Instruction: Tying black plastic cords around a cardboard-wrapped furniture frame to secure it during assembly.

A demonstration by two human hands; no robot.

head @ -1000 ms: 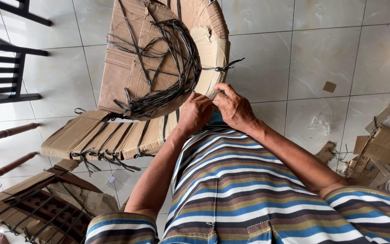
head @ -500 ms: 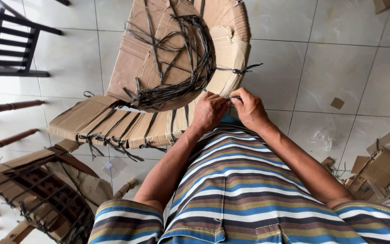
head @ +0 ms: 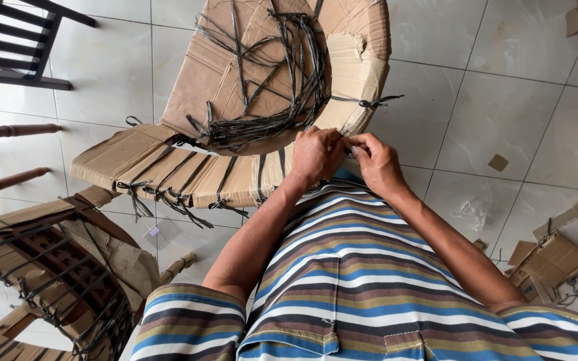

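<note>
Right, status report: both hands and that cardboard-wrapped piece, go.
Left hand and right hand together at the cardboard wrap's edge, pinching a dark strap. Loose strap bundle lies across the wrap. Nothing blocking the hands.

**One head-worn camera, looking steeply down**

A single view only (so no second view shares any of the scene). The camera sits on the person's head and faces almost straight down along the chest, the striped shirt (head: 362, 281) filling the near edge. Both hands, left hand (head: 316, 155) and right hand (head: 377, 162), lie close, just below centre. Beyond them is the cardboard-wrapped chair (head: 262, 100), then the tiled floor (head: 503, 107) out to the far edge. Another wrapped chair (head: 55, 267) sits near left.
</note>
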